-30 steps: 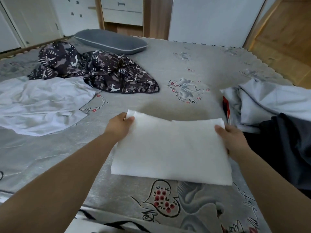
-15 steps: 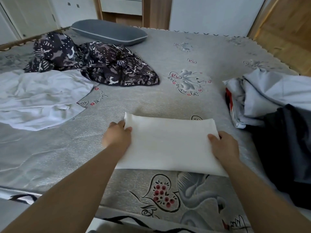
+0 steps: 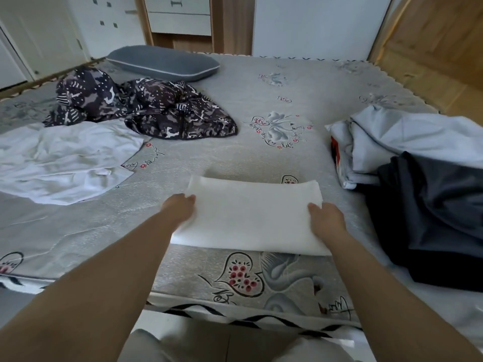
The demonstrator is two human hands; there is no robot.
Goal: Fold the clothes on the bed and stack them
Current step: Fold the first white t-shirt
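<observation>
A folded white garment [image 3: 251,212] is held just above the grey patterned bed [image 3: 261,158], its far edge curling up. My left hand [image 3: 180,207] grips its left edge and my right hand [image 3: 326,220] grips its right edge, fingers tucked under the cloth. An unfolded white shirt [image 3: 60,163] lies at the left. A dark camouflage-print garment [image 3: 146,108] is crumpled behind it. At the right, a pale grey-blue garment [image 3: 407,137] lies bunched up, with a dark navy garment [image 3: 433,215] overlapping it.
A grey pillow [image 3: 162,62] lies at the far side of the bed. White cabinets and a drawer unit [image 3: 180,14] stand beyond it. A wooden door [image 3: 439,48] is at the far right. The bed's front edge [image 3: 248,317] is close to my legs.
The folded white garment has been moved slightly away from me and lowered toward the bed, with both hands staying on its side edges. The camera has tilted.
</observation>
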